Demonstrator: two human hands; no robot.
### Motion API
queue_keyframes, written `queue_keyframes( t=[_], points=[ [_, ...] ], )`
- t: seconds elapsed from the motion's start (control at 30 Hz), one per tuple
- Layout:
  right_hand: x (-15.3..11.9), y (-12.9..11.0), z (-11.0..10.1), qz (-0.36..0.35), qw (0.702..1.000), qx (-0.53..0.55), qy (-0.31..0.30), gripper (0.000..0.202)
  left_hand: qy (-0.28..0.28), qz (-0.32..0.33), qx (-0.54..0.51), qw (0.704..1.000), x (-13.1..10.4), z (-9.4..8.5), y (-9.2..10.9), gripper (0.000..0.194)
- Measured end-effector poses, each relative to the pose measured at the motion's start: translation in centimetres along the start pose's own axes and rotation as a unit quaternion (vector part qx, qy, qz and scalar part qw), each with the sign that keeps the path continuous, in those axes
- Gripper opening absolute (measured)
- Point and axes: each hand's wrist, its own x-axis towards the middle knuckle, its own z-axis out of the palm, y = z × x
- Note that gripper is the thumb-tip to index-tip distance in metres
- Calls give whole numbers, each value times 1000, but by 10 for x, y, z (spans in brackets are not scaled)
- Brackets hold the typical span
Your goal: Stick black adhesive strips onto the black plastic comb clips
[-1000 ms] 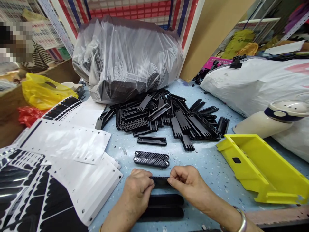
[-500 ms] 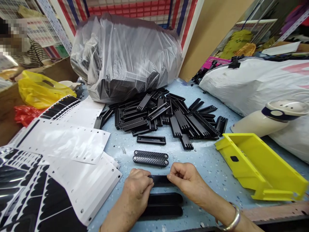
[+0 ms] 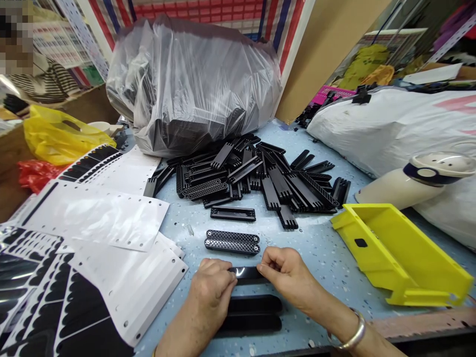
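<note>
Near the table's front edge, a glossy black strip (image 3: 246,274) stretches between my two hands. My left hand (image 3: 212,286) pinches its left end, and my right hand (image 3: 284,270) pinches the right end. Whether a black part lies beneath the strip is hidden. Two smooth black bars (image 3: 256,313) lie side by side just below, partly covered by my left hand. Beyond my hands sit two joined black parts with a lattice pattern (image 3: 232,242), and past them a single hollow black part (image 3: 233,213).
A heap of black parts (image 3: 275,183) lies ahead, before a filled plastic bag (image 3: 201,84). Sticker sheets (image 3: 96,218) cover the left. A yellow bin (image 3: 401,258), a white bottle (image 3: 401,186) and a white sack (image 3: 372,124) stand right. A person (image 3: 48,79) is at back left.
The strip now shows a bright reflection in its middle. My hands keep their pinches with hardly any movement. The person at back left has shifted, and the view has moved slightly.
</note>
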Motion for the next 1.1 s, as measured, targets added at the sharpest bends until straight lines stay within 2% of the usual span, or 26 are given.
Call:
queue_keyframes(
  t=[0.13, 0.27, 0.5, 0.73, 0.83, 1.1],
  points=[
    [-1, 7, 3, 14, 1000, 6, -1, 22, 2, 7, 6, 1000, -2, 1, -1, 21],
    [-3, 3, 2, 3, 1000, 1, 6, 22, 6, 10, 5, 1000, -1, 1, -1, 20],
    [-14, -23, 1, -114, 989, -82, 34, 26, 17, -47, -2, 999, 2, 1, 4, 17],
    [-27, -31, 7, -187, 972, -129, 56, 24, 23, -18, -11, 1000, 1, 2, 1, 20],
    [-24, -30, 5, -169, 976, -124, 51, 25, 24, -23, -9, 999, 2, 2, 2, 21],
    [-5, -6, 1, -32, 997, -59, 35, 23, 31, -16, -5, 999, 3, 0, 4, 21]
  ],
)
